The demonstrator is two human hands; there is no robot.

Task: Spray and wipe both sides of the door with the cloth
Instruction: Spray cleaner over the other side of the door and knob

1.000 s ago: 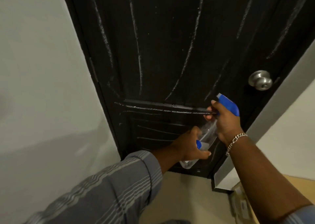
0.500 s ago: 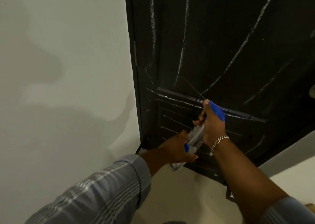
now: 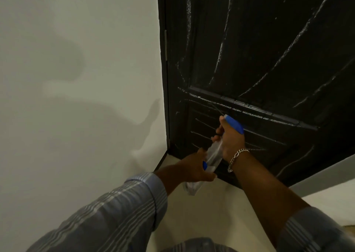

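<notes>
I am looking down at the dark door (image 3: 269, 59), its right side and knob running out of frame. The spray bottle (image 3: 215, 153) is slanting, nozzle up toward the lower panel, base toward me. My right hand (image 3: 230, 138) is gripping the blue head; my left hand (image 3: 194, 169) is wrapping the base, possibly over a cloth, though it is too blurred to tell.

You see one black door (image 3: 269, 59), one spray bottle (image 3: 215, 153), two hands, left (image 3: 192, 170) and right (image 3: 231, 140), and one bracelet (image 3: 237, 156).
</notes>
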